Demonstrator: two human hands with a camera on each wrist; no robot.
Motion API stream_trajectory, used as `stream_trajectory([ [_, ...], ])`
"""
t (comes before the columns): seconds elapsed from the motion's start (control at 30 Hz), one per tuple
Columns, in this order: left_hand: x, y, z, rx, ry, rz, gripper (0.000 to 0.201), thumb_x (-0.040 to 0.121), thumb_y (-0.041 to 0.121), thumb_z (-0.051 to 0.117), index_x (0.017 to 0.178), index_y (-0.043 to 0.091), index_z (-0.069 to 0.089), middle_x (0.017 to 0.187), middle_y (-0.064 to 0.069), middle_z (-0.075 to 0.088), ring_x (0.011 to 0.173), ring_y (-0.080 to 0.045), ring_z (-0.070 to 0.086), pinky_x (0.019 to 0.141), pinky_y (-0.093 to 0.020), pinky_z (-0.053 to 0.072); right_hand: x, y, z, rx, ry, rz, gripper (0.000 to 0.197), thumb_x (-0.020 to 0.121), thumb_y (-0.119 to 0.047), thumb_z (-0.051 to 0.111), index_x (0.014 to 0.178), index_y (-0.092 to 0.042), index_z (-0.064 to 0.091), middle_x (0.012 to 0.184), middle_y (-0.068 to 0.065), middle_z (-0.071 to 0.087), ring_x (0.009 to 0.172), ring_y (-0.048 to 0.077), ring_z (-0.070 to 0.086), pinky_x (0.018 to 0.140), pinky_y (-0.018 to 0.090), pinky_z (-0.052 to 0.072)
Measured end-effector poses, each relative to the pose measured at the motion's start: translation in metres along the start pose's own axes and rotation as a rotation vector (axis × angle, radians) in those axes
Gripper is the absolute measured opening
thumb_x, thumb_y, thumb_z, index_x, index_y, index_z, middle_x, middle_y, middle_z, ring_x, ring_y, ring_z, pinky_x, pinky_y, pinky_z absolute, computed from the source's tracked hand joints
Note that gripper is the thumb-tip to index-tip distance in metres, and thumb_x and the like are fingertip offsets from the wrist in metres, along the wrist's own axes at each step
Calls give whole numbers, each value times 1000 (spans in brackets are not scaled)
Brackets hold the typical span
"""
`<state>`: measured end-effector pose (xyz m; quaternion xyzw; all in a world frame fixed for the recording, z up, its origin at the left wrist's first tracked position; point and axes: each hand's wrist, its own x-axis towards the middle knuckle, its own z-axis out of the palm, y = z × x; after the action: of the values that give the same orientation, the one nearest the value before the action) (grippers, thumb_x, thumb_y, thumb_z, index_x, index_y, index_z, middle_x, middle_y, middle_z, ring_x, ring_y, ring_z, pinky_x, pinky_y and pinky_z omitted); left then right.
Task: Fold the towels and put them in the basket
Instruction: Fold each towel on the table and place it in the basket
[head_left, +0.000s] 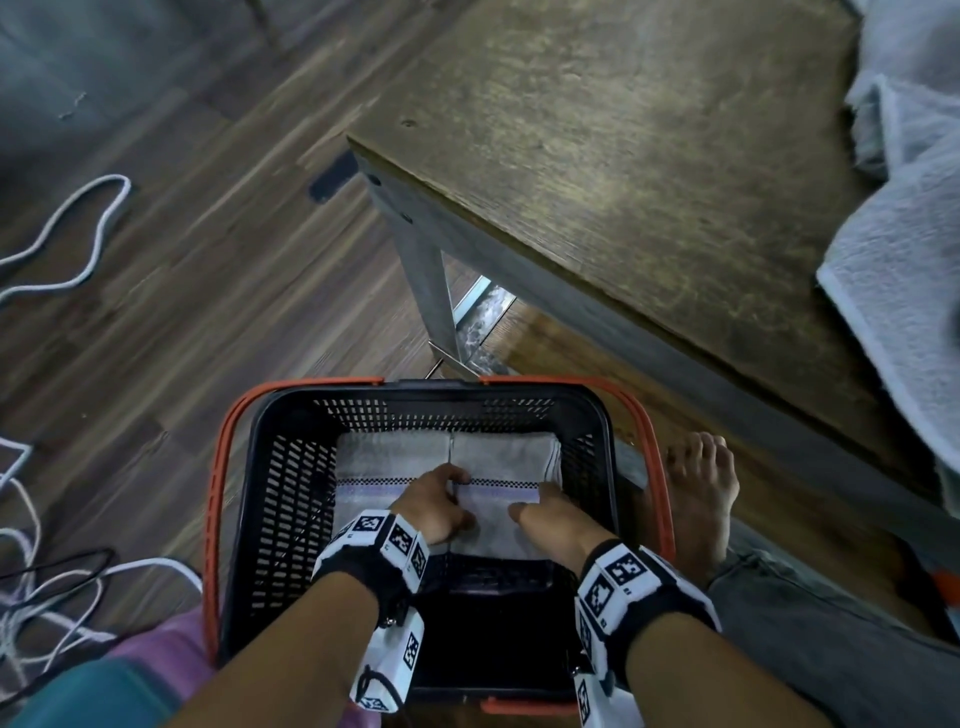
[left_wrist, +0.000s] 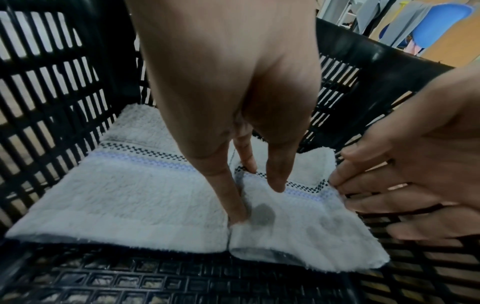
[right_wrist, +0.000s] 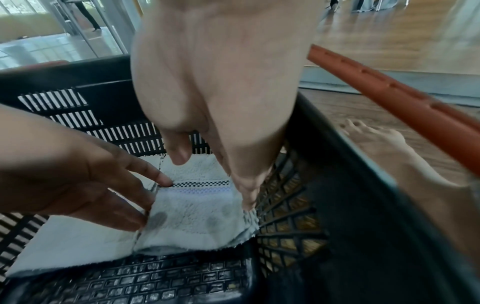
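Note:
A black mesh basket with orange handles stands on the floor in front of me. Two folded white towels with a checked stripe lie side by side on its bottom. The left towel lies free. My left hand presses straight fingers down along the left edge of the right towel, in the seam between the two. My right hand has straight fingers against that towel's right edge, thumb lifted above it.
A wooden table stands beyond the basket, its leg close to the far rim. Unfolded pale towels lie heaped at the table's right end. White and black cords trail on the floor at left. A bare foot rests right of the basket.

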<state>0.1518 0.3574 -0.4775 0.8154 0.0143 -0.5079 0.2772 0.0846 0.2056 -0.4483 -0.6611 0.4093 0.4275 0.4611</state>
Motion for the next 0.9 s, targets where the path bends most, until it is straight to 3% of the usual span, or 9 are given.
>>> stream_trajectory([
  [0.1, 4, -2, -5, -34, -58, -11, 62, 79, 1, 77, 136, 14, 55, 124, -22, 63, 112, -39, 63, 93, -41, 53, 1, 0, 2, -7, 24, -5, 73, 105, -30, 45, 161, -7, 5, 160, 16, 32, 141, 33, 39, 103, 32, 39],
  [0.23, 12, -4, -7, -129, 51, 30, 27, 84, -3, 70, 106, 12, 66, 94, -13, 61, 81, -27, 60, 74, -34, 49, 2, -7, 6, -58, 165, -47, 56, 103, -31, 48, 151, -7, 33, 155, 19, 36, 139, 36, 42, 108, 39, 41],
  [0.33, 15, -5, -7, -68, 155, 133, 27, 82, -1, 71, 102, 17, 69, 95, -2, 69, 84, -19, 64, 75, -23, 49, 5, -15, 10, -76, 168, -77, 47, 101, -31, 49, 141, -7, 42, 151, 19, 40, 135, 35, 46, 106, 38, 43],
  [0.43, 15, -3, -5, -10, 72, 190, 44, 81, 1, 73, 123, 16, 66, 119, 0, 69, 104, -12, 64, 87, -13, 45, 12, -20, 5, -39, 178, -57, 70, 103, -29, 47, 159, -7, 14, 164, 18, 22, 150, 34, 27, 119, 41, 31],
  [0.53, 15, -3, -5, 124, 19, 171, 60, 80, 11, 77, 136, 17, 58, 133, 1, 62, 116, -14, 61, 97, -17, 44, 21, -20, -2, -24, 184, -79, 76, 101, -26, 48, 161, -10, 5, 164, 16, 26, 148, 34, 32, 118, 41, 33],
  [0.6, 16, -4, -4, 190, 10, 161, 62, 80, 16, 77, 138, 17, 56, 135, -1, 59, 119, -17, 59, 94, -18, 43, 25, -20, -3, -35, 138, -92, 82, 99, -25, 50, 162, -12, -1, 165, 15, 24, 147, 34, 33, 117, 42, 34],
  [0.73, 12, -1, -2, 244, 1, 159, 45, 81, 15, 75, 125, 16, 66, 123, -2, 59, 110, -20, 61, 85, -19, 45, 27, -19, 4, -17, 56, -120, 89, 97, -21, 53, 161, -13, -8, 170, 8, 1, 156, 27, 10, 124, 39, 21],
  [0.8, 10, 1, 0, 253, 34, 187, 34, 81, 11, 73, 114, 14, 70, 116, -4, 62, 102, -20, 63, 82, -21, 48, 25, -18, 6, -14, 56, -130, 83, 97, -21, 54, 161, -11, 3, 167, 12, 16, 152, 29, 23, 119, 37, 31],
  [0.9, 3, 4, 4, 318, 32, 207, 48, 84, 12, 70, 132, 12, 60, 129, -11, 55, 115, -27, 59, 98, -33, 49, 11, -23, -4, -53, 36, -149, 65, 102, -28, 49, 158, -10, 23, 158, 15, 37, 140, 32, 42, 106, 33, 40],
])
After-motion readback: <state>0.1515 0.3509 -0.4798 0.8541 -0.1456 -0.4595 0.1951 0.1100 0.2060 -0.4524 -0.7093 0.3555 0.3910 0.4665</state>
